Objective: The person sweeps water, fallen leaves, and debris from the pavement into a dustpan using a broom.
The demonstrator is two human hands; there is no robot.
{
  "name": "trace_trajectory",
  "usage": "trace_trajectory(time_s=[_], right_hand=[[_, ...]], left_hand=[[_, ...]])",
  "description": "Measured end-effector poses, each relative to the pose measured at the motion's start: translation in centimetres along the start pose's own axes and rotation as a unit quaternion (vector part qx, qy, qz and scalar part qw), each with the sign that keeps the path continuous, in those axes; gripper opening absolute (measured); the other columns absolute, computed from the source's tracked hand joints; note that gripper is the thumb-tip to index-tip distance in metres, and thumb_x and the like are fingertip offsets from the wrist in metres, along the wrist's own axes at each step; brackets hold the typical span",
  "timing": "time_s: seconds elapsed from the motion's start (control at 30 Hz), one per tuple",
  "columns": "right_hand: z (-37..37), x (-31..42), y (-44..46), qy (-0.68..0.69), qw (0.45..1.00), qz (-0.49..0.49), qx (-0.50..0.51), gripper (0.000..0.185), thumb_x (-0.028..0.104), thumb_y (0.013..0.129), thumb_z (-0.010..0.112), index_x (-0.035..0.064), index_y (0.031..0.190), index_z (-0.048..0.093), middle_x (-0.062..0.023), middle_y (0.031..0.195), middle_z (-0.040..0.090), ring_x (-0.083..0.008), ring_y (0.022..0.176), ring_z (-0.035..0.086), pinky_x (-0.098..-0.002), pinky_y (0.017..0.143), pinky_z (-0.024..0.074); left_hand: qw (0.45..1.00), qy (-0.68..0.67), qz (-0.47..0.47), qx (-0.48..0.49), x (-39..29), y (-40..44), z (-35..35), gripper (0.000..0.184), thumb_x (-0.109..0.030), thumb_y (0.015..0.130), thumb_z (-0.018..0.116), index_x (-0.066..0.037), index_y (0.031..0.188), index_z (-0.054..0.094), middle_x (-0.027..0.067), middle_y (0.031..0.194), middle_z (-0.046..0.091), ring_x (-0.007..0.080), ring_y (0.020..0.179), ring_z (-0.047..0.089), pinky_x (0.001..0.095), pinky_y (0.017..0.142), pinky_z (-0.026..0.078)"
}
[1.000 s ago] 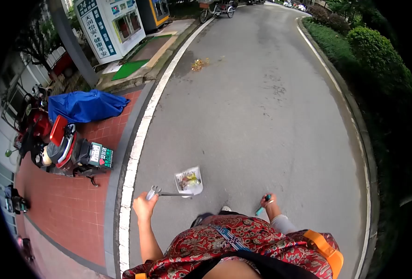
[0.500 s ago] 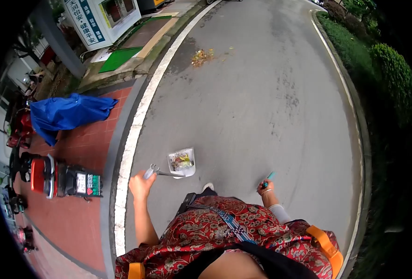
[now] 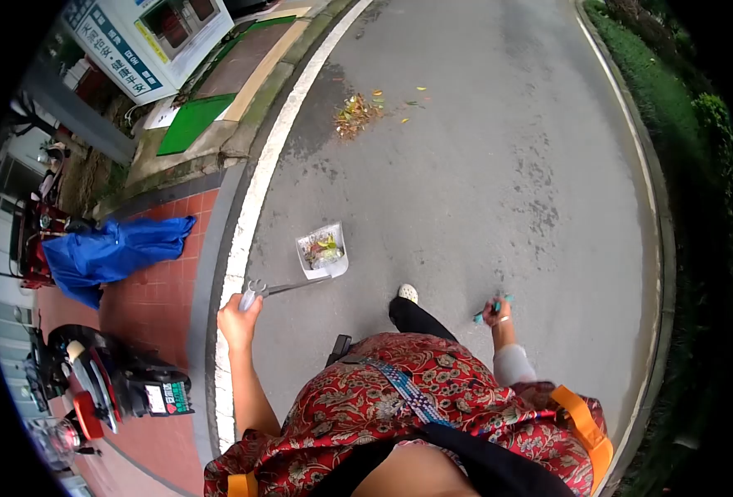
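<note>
My left hand (image 3: 237,325) is closed around the top of a long-handled dustpan's grey pole (image 3: 296,286), just below its hooked end. The white dustpan (image 3: 334,269) hangs ahead of my feet, with leaves and litter inside its box. On the right, my right hand (image 3: 496,311) is wrapped around a teal stick with a black part (image 3: 507,297). Only short pieces of that stick show on either side of the fist; its lower end cannot be made out.
A pile of dry leaves (image 3: 355,116) lies on the grey road (image 3: 441,190) ahead. To the left are a white kerb line (image 3: 254,199), a parked scooter (image 3: 126,385), a blue cover (image 3: 122,253) and a white kiosk (image 3: 147,58). Green hedge (image 3: 644,79) borders the right edge.
I have stepped forward; the leaf pile, scooter and blue cover sit nearer. The dustpan has swung ahead and up in view. The teal stick has turned in my right hand.
</note>
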State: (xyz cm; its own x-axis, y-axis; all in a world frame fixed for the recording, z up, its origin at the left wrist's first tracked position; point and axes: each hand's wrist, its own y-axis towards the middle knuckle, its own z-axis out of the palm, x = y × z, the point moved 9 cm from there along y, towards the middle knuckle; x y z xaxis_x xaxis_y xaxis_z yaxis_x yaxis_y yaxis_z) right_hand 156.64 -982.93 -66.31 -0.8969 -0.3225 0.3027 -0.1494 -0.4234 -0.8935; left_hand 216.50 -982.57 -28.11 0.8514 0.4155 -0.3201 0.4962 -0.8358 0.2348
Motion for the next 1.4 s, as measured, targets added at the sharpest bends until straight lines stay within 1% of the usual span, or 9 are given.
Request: trace_trajectory(time_s=[0.4, 0.6, 0.8, 0.9, 0.93, 1.03, 1.17, 1.27, 1.4], right_hand=[[38.0, 2.1, 16.7, 0.095, 0.99, 0.095, -0.042, 0.01, 0.0, 0.076, 0.04, 0.0037, 0.069, 0.034, -0.0034, 0.051, 0.039, -0.012, 0.039, 0.039, -0.0192, 0.033, 0.0377], [66.2, -8.2, 19.6, 0.069, 0.992, 0.104, -0.03, 0.019, -0.002, 0.075, 0.039, 0.0076, 0.06, 0.031, -0.0006, 0.049, 0.035, -0.0105, 0.037, 0.035, -0.0208, 0.032, 0.0343], [77.3, -2.4, 24.1, 0.198, 0.939, 0.231, 0.158, 0.015, 0.001, 0.076, 0.042, 0.0083, 0.066, 0.033, -0.0023, 0.051, 0.038, -0.0104, 0.038, 0.039, -0.0214, 0.032, 0.0344], [80.8, 1.7, 26.2, -0.033, 0.958, 0.19, 0.213, 0.012, -0.001, 0.073, 0.042, 0.0043, 0.08, 0.034, -0.0048, 0.053, 0.039, -0.0134, 0.039, 0.039, -0.0269, 0.033, 0.0372], [81.5, 4.8, 27.7, -0.198, 0.965, 0.07, 0.159, 0.016, -0.001, 0.073, 0.042, 0.0032, 0.086, 0.034, -0.0056, 0.054, 0.04, -0.014, 0.04, 0.041, -0.0283, 0.033, 0.0369], [85.3, 13.4, 34.7, -0.541, 0.828, -0.137, 0.061, 0.028, 0.0, 0.071, 0.047, 0.0001, 0.098, 0.038, -0.0088, 0.055, 0.046, -0.0177, 0.042, 0.046, -0.0322, 0.033, 0.0367], [92.0, 19.8, 47.4, -0.664, 0.733, -0.142, -0.037, 0.031, 0.008, 0.074, 0.046, -0.0004, 0.102, 0.037, -0.0133, 0.057, 0.051, -0.0226, 0.046, 0.052, -0.0344, 0.03, 0.0344], [90.8, 17.1, 57.3, -0.776, 0.631, -0.014, -0.02, 0.038, 0.009, 0.074, 0.047, 0.0, 0.109, 0.034, -0.0161, 0.066, 0.055, -0.0233, 0.053, 0.055, -0.0397, 0.038, 0.0375], [83.9, 6.2, 61.4, -0.859, 0.453, -0.189, 0.145, 0.062, 0.007, 0.069, 0.051, -0.0008, 0.122, 0.02, -0.0226, 0.078, 0.056, -0.025, 0.062, 0.058, -0.0456, 0.052, 0.0417]], left_hand=[[1.0, 0.007, -0.02, 0.004, -10.3, 21.8, 12.0, 0.029, -0.024, 0.056, 0.073, -0.002, 0.067, 0.058, 0.018, 0.057, 0.055, 0.0347, 0.053, 0.054, 0.0382, 0.049, 0.043], [0.996, 0.003, 0.037, 0.078, -11.3, 38.9, 21.4, 0.029, -0.023, 0.054, 0.073, -0.002, 0.065, 0.056, 0.0174, 0.055, 0.053, 0.0335, 0.05, 0.053, 0.0382, 0.046, 0.041], [0.986, 0.0, 0.083, 0.146, -16.6, 49.4, 25.7, 0.028, -0.019, 0.055, 0.072, 0.0, 0.063, 0.052, 0.0164, 0.056, 0.051, 0.0317, 0.048, 0.051, 0.0364, 0.045, 0.039], [0.983, -0.024, 0.08, 0.162, -17.6, 52.8, 28.0, 0.028, -0.018, 0.056, 0.072, 0.0, 0.061, 0.051, 0.0154, 0.054, 0.051, 0.0297, 0.046, 0.05, 0.0352, 0.043, 0.038], [0.981, -0.012, 0.074, 0.177, -17.8, 53.6, 28.9, 0.028, -0.018, 0.056, 0.072, 0.0, 0.061, 0.051, 0.0154, 0.054, 0.051, 0.0295, 0.045, 0.05, 0.0349, 0.042, 0.038], [0.979, -0.012, 0.079, 0.186, -19.7, 55.5, 30.4, 0.027, -0.017, 0.056, 0.071, -0.001, 0.059, 0.049, 0.0152, 0.052, 0.049, 0.0303, 0.043, 0.048, 0.0348, 0.041, 0.037], [0.965, 0.061, 0.091, 0.24, -21.3, 58.8, 33.9, 0.031, -0.021, 0.054, 0.072, -0.003, 0.057, 0.047, 0.0146, 0.05, 0.047, 0.0326, 0.045, 0.048, 0.0361, 0.041, 0.037], [0.961, 0.079, 0.064, 0.257, -20.9, 59.9, 34.9, 0.032, -0.023, 0.053, 0.072, -0.004, 0.057, 0.047, 0.0146, 0.051, 0.047, 0.0335, 0.047, 0.049, 0.0373, 0.041, 0.038], [0.946, 0.117, 0.0, 0.303, -21.1, 63.0, 36.0, 0.024, -0.017, 0.055, 0.069, -0.005, 0.061, 0.049, 0.0144, 0.053, 0.05, 0.0343, 0.051, 0.052, 0.0393, 0.044, 0.039]])
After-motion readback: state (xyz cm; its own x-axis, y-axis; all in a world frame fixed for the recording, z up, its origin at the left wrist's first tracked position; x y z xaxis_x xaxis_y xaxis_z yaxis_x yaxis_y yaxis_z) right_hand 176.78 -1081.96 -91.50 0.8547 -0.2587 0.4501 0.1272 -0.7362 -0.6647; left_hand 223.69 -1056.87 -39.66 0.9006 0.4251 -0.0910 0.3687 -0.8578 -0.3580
